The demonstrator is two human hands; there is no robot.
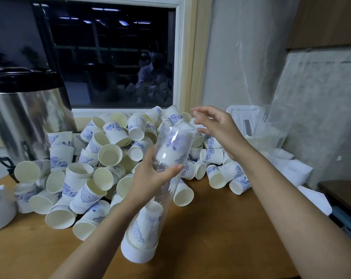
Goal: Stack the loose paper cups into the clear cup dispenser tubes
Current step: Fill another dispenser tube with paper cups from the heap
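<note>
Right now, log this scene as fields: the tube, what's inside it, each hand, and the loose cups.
clear tube: held tilted, lower end nearest the camera
cups in tube: several inside; one pokes out of the lower end
left hand: grips the clear tube around its middle
right hand: open, holding nothing, above the tube's upper mouth
loose cups: heaped on the wooden table, below the window

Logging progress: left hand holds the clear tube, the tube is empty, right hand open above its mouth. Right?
No: the head view shows paper cups inside the clear tube. The left hand holds it; the right hand is open above its mouth.
</note>
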